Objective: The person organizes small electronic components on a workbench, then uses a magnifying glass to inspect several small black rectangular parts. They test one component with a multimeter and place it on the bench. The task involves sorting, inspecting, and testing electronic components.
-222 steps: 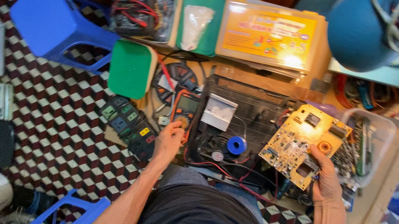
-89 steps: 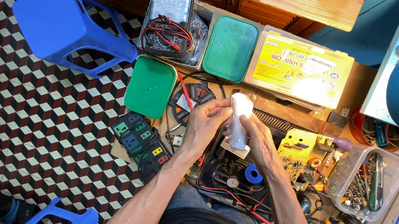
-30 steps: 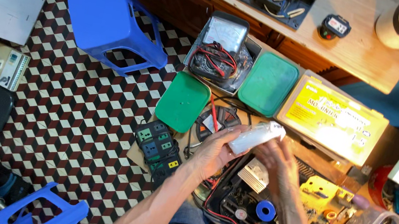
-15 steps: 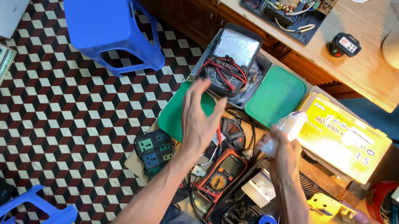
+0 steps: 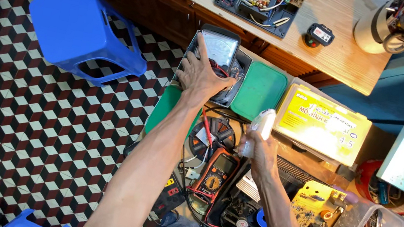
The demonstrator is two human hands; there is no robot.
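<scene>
The analog meter (image 5: 218, 50), a grey box with a pale dial face, lies in an open black case (image 5: 236, 89) on the floor, just below the edge of the wooden tabletop (image 5: 335, 48). The left hand (image 5: 200, 74) rests spread on the case, palm down, fingers open and the forefinger reaching up along the meter's left side; it grips nothing that I can see. The meter's long axis runs away from the person, in line with that forearm. The right hand (image 5: 259, 151) is farther off, to the right of the meter and nearer the person, closed round a white oblong part (image 5: 260, 129) held upright beside the green lid (image 5: 258, 90) and above the orange multimeter (image 5: 216, 174).
</scene>
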